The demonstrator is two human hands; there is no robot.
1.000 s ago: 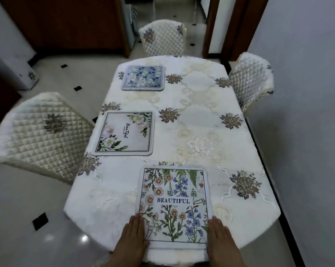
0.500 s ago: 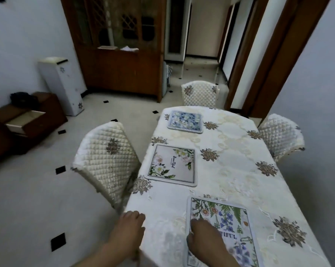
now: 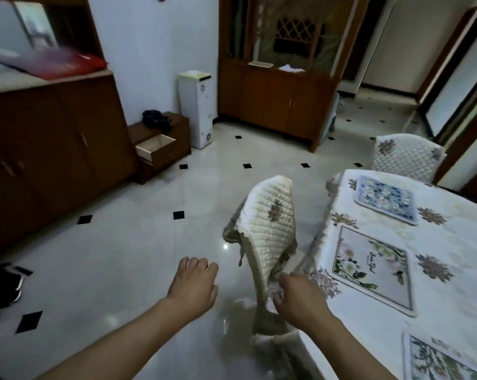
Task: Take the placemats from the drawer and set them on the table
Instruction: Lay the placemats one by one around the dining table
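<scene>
Three placemats lie along the left side of the white table: a blue floral one at the far end, a pale one with pink flowers in the middle, and a colourful floral one at the near corner, partly cut off. An open drawer of a low wooden stand shows across the room, and it looks empty from here. My left hand hangs over the floor with fingers curled and nothing in it. My right hand hovers beside the table edge, fingers curled, holding nothing.
A quilted cream chair stands between my hands and the table. Another chair sits at the table's far end. A long wooden cabinet lines the left wall, a white bin stands by the drawer stand, and a display cabinet is behind.
My view has swung left from the table toward the room and the open drawer. Both hands have left the near placemat and now hang off the table.
</scene>
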